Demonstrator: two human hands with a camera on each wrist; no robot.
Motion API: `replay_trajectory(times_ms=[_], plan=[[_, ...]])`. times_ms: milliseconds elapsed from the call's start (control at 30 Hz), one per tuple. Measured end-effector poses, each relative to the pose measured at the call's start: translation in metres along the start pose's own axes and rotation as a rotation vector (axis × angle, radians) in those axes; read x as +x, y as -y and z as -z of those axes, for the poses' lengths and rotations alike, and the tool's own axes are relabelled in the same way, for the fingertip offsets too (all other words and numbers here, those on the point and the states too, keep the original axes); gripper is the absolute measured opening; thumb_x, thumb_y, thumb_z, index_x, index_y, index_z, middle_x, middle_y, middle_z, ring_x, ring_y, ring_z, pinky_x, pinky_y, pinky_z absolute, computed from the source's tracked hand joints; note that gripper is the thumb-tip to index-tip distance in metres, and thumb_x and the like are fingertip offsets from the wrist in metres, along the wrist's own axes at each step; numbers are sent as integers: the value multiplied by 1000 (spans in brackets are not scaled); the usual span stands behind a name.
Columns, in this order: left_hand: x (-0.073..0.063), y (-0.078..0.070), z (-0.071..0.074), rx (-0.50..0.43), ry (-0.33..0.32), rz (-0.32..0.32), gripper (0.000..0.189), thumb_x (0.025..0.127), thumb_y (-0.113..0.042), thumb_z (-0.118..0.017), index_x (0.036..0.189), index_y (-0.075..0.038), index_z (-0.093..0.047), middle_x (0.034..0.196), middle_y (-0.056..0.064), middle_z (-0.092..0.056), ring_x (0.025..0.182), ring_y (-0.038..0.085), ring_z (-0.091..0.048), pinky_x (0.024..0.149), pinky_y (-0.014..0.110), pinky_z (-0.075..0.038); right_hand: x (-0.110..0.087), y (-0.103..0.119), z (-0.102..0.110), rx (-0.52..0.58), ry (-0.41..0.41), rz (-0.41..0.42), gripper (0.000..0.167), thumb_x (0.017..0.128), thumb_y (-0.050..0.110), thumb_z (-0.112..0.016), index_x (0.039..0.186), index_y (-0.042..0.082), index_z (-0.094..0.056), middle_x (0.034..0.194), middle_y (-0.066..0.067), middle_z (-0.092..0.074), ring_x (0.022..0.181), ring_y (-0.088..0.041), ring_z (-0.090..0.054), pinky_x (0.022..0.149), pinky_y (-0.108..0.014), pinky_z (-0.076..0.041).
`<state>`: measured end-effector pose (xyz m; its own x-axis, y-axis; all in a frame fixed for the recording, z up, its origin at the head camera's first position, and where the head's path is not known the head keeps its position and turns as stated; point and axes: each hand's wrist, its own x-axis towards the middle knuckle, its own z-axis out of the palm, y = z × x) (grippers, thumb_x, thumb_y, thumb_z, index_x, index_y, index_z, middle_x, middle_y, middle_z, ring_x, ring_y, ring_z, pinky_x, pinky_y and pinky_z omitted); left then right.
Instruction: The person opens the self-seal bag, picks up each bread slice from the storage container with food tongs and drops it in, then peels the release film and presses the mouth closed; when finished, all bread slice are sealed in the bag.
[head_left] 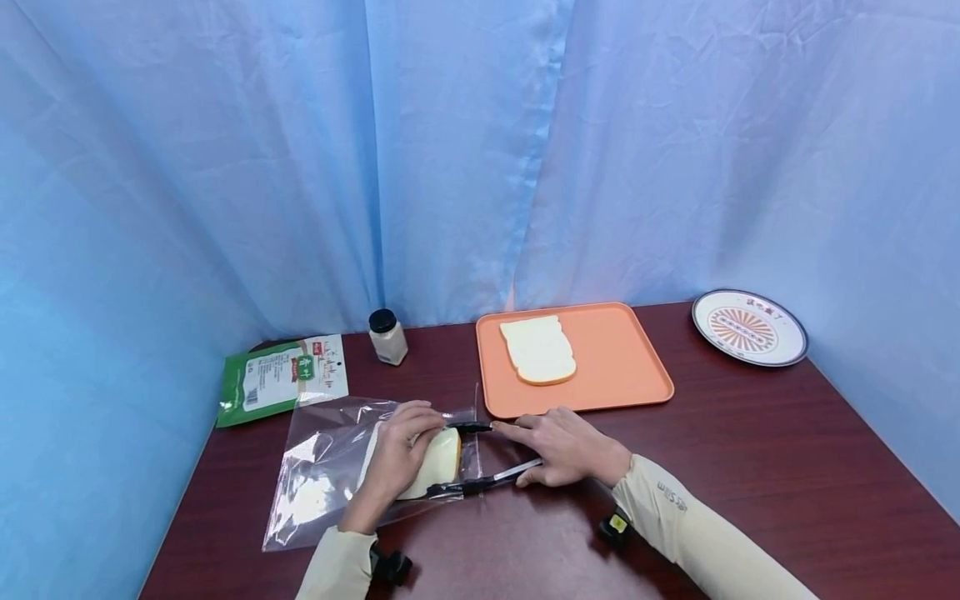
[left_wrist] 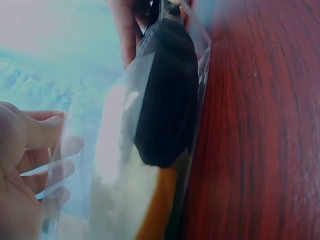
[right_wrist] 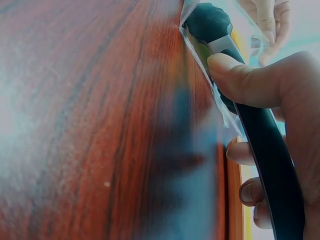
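A clear plastic bag (head_left: 311,471) lies toward the left of the table with a bread slice (head_left: 438,468) inside, near its mouth. My left hand (head_left: 403,446) is over the slice and pinches the bag's film; in the left wrist view its fingers (left_wrist: 50,170) show through the film. My right hand (head_left: 566,450) grips a pair of tongs (head_left: 519,471), their two arms spread apart. Both black tips reach into the bag mouth, one along each side of the slice. In the right wrist view the thumb (right_wrist: 250,82) presses one tong arm (right_wrist: 270,165).
Behind the hands, an orange tray (head_left: 622,358) bears another bread slice (head_left: 538,350). A black-capped jar (head_left: 388,337) and a green and white packet (head_left: 281,379) are at the back left. A patterned plate (head_left: 750,327) is at the far right. Blue curtains (head_left: 465,167) surround the table.
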<state>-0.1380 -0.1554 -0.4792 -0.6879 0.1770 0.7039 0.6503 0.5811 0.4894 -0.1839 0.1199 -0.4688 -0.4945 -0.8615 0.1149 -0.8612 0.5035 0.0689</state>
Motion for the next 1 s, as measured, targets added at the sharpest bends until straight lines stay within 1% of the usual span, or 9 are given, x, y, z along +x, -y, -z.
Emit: replay_trajectory(times_ms=[133,267,433,567,767,900,1000], plan=[[2,-3,-4,1,-10,-28,16,70,13,-77,82,2,-77,85,14,-75,97,39,-69,89,46,-57,-1,0,0,-8,-4,0,80,81,73,-62,144,23,-54,111,0,-71,60,-18,-58,49,-31,-44],[3,-5,-6,8,-7,-44,15,71,11,-77,82,2,-77,85,14,-75,97,39,-68,89,46,-56,-1,0,0,-10,-12,2,80,81,72,-62,144,23,-54,110,0,-71,55,-16,-54,48,-30,-42],[2,-4,-5,30,9,-30,14,72,10,-77,83,0,-77,86,13,-75,97,38,-69,89,46,-57,0,1,-1,-11,-9,-3,81,81,72,-63,145,23,-53,111,0,-71,55,-16,-55,48,-29,-43],[0,-1,-2,39,10,-12,17,71,13,-77,82,0,-77,86,14,-75,97,38,-69,88,46,-57,0,1,-1,-5,-10,-11,82,80,71,-65,145,22,-53,111,0,-71,57,-16,-56,49,-29,-42],[0,1,1,31,-8,-1,19,71,16,-76,82,1,-77,86,15,-75,96,40,-69,86,46,-58,0,0,-1,-2,-60,-1,82,79,72,-65,143,21,-55,107,1,-72,53,-13,-50,46,-25,-36],[1,0,2,29,-12,8,19,72,16,-76,83,1,-77,87,14,-75,97,39,-69,87,45,-58,0,0,-1,0,-77,3,83,79,72,-66,143,21,-55,110,2,-72,54,-14,-52,46,-25,-37],[1,0,2,22,-10,14,19,73,16,-75,83,1,-77,87,14,-75,96,39,-69,87,46,-58,1,0,-1,7,-73,2,83,79,72,-66,144,21,-55,108,2,-71,53,-13,-51,46,-25,-37]])
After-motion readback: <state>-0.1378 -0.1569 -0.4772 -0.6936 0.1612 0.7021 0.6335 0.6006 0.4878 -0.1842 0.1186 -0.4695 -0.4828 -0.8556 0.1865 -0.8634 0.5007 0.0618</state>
